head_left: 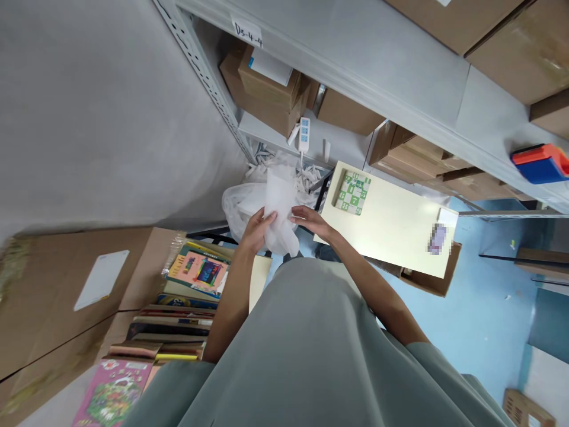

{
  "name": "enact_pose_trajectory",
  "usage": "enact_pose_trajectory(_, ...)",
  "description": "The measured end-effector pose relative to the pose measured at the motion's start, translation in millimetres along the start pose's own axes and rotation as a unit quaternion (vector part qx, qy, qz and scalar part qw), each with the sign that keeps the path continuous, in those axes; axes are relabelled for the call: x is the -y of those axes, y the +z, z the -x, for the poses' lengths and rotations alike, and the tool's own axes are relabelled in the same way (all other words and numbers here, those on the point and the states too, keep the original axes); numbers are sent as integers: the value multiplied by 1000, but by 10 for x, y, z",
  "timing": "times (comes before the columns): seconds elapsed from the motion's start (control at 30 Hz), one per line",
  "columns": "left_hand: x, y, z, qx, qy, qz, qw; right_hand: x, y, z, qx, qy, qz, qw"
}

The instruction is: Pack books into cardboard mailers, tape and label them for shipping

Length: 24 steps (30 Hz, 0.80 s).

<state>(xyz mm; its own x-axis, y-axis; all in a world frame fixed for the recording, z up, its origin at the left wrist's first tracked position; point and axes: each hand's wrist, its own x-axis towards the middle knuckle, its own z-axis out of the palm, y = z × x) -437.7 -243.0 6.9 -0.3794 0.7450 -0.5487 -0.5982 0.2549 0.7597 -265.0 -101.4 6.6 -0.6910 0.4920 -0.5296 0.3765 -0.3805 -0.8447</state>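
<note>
My left hand (pixel 256 230) is closed on a thin, translucent white sheet (pixel 281 204), with the thumb lying over its front. Whether it is plastic or foam I cannot make out. At the sheet's right edge, the thumb and fingertips of my right hand (pixel 312 222) come together on it. The lower end of the sheet hangs loose and crumpled between the hands. Right behind it sits a clear plastic bag (pixel 235 201), beside a heap of white scraps (pixel 309 181).
A cream table (pixel 391 216) on my right bears a green-and-white number-patterned item (pixel 353 193). Books (pixel 200 270) fill the left side beside a large carton (pixel 75 284). A metal shelf (pixel 355 59) with cardboard boxes and a power strip (pixel 304 134) stands ahead.
</note>
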Motion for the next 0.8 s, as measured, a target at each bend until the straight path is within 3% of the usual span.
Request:
enact_pose_trajectory(0.2,130,96,-20,-4,18,-79,997,78,-59,172,29,10,-68,997)
enact_pose_trajectory(0.33,304,279,11,-8,78,-155,985,56,-89,259,-31,15,-47,998)
enact_pose_trajectory(0.53,570,551,74,19,59,-162,985,-57,-154,337,-65,19,11,998)
enact_pose_trajectory(0.63,649,498,56,-27,46,-132,990,-102,-198,380,-70,34,29,997)
enact_pose_trajectory(0.8,661,157,-74,-152,-15,-32,988,-177,-350,407,-94,31,48,994)
